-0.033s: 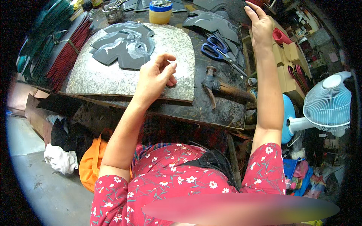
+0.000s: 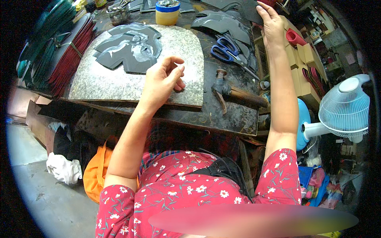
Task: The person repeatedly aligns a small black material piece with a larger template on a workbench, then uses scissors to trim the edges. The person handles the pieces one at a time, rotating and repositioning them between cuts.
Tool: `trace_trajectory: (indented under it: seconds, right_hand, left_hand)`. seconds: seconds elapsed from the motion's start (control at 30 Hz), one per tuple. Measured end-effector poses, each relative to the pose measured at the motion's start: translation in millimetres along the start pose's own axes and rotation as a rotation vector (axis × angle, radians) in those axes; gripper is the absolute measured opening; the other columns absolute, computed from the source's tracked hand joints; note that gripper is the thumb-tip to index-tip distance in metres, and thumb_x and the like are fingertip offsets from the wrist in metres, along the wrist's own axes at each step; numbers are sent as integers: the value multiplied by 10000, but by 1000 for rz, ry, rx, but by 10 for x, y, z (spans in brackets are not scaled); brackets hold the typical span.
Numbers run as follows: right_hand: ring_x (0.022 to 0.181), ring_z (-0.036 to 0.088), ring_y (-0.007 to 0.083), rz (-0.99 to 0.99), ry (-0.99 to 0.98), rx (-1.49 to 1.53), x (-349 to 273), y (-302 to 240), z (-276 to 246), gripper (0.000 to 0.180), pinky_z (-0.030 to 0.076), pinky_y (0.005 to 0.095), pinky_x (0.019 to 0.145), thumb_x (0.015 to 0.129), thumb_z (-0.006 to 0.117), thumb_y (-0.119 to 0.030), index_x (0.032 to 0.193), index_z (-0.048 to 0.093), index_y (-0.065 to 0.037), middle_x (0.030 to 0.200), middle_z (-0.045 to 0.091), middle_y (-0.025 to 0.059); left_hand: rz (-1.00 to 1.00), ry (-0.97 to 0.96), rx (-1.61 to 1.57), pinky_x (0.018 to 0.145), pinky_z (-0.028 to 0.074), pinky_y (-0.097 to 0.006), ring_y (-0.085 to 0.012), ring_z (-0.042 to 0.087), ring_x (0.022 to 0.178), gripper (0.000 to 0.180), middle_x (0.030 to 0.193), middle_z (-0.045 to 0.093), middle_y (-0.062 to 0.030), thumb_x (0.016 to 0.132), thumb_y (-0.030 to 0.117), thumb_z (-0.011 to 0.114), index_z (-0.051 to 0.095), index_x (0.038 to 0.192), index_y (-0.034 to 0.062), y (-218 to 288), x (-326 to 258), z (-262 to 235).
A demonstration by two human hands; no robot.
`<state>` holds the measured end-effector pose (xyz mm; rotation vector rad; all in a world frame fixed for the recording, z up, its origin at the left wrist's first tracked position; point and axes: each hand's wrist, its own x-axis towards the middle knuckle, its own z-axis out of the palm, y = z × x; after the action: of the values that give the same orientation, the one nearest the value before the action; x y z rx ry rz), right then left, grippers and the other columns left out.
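The left grip (image 2: 164, 77) hovers over the stone slab's (image 2: 99, 83) near right corner, fingers curled, thumb and forefinger pinched on nothing I can make out. The right grip (image 2: 272, 23) lies flat, fingers together, on dark sheets (image 2: 222, 22) at the counter's (image 2: 234, 115) far right edge.

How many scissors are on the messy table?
1. The blue-handled metal scissors lie on the dark worktable, right of the speckled stone slab, between the wooden-handled hammer and the dark cut sheet pieces. More could be hidden in the clutter.
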<state>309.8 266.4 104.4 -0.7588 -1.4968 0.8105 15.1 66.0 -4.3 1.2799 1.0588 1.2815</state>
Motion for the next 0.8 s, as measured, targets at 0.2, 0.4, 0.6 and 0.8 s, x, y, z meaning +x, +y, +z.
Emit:
trace_trajectory:
  seconds: [0.2, 0.4, 0.6, 0.8]
  right_hand:
    - [968, 642, 194, -53, -44, -1104, -1, 814, -494, 371, 518, 346, 859, 894, 720, -310, 1206, 695, -109, 1048, 687, 85]
    - [1070, 596, 297, -319, -261, -1184, -504, 446, -74, 299, 495, 393, 917, 854, 718, -294, 1129, 721, -177, 1108, 658, 96]
    - [1139, 583, 306, -468, -540, -894, -700, 60, 1251, 315, 460, 399, 995, 878, 707, -294, 1164, 704, -161, 1150, 657, 109]
    - [1250, 535, 357, -515, -825, -797, -1143, 53, 2203, 590, 441, 440, 1057, 861, 697, -359, 1382, 544, -128, 1346, 562, 198]
  left_hand:
    - [3, -2, -5, 558, 528, -241, -118, 646, 657, 232, 866, 637, -71, 1000, 153, 587, 583, 1178, 5, 9, 1, -6]
    - [76, 43, 276, 579, 539, -266, -104, 651, 616, 183, 763, 671, -54, 946, 136, 618, 639, 1085, 18, 60, -43, 52]
    - [262, 183, 173, 550, 502, -264, -102, 599, 606, 251, 830, 632, -53, 975, 120, 620, 561, 1200, 25, 55, -104, 92]
    - [728, 555, 73, 746, 475, -263, -113, 536, 852, 303, 999, 559, -73, 955, 89, 618, 503, 1233, 48, 90, -264, -64]
